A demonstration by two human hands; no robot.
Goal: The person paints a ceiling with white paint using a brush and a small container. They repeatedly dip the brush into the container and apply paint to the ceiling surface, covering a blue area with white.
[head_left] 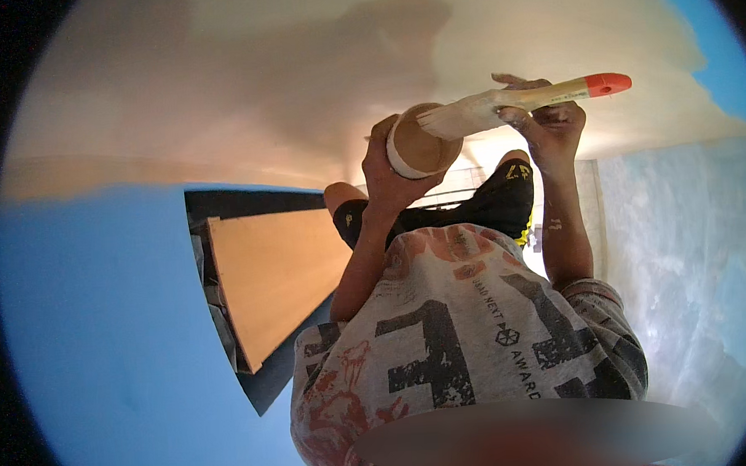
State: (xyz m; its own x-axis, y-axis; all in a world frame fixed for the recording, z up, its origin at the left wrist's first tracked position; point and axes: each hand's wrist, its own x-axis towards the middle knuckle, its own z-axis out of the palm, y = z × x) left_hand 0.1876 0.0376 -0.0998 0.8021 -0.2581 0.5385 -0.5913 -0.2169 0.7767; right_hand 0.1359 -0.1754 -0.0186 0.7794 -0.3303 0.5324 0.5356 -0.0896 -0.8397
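Head view: both hands are raised in front of the body, near to each other, and the work is seen from above.
Left hand: it is curved around the side of a round tub, partly closed, and the tub is held firmly in it.
Left forearm: it is directed upward from the sleeve, with the elbow bent.
Right hand: it is closed on a paintbrush; the thumb is laid across the near side, and one finger is stretched out above the brush.
Right forearm: it is held almost upright, and pale spots are seen on it.
Tub position: it is tilted, so that its opening is turned toward the camera; whether the brown inside is paint cannot be told.
Brush position: the whitish bristles are held over the tub's opening, and the red handle end is pointed to the right; whether the inside is touched cannot be told.
Around: a stained shirt, black shorts and a blue wall are seen.
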